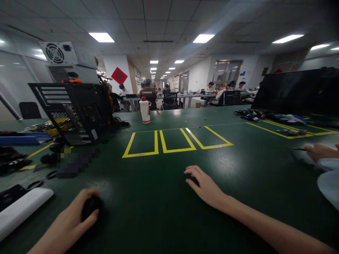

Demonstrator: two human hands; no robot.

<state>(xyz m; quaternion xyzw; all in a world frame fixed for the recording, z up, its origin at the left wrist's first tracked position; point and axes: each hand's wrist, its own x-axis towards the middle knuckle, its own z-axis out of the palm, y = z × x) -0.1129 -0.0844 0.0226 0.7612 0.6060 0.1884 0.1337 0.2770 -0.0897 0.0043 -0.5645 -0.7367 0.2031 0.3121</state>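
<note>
My left hand (67,222) is low on the left of the green tabletop (148,197), its fingers and thumb curved around a rounded black object that looks like a computer mouse (91,208). My right hand (203,185) rests near the middle of the table, below the yellow tape outlines (180,151). Its thumb and fingers curl about a small dark shape (194,179), mostly hidden by the hand and too dark to name.
An open black computer case (76,113) stands on the left, with a power supply (65,54) on top. A white cup (144,111) sits at the back. Cables (250,114) lie back right. A white bar (25,210) is front left. Another person's hand (321,152) holds a pen-like object.
</note>
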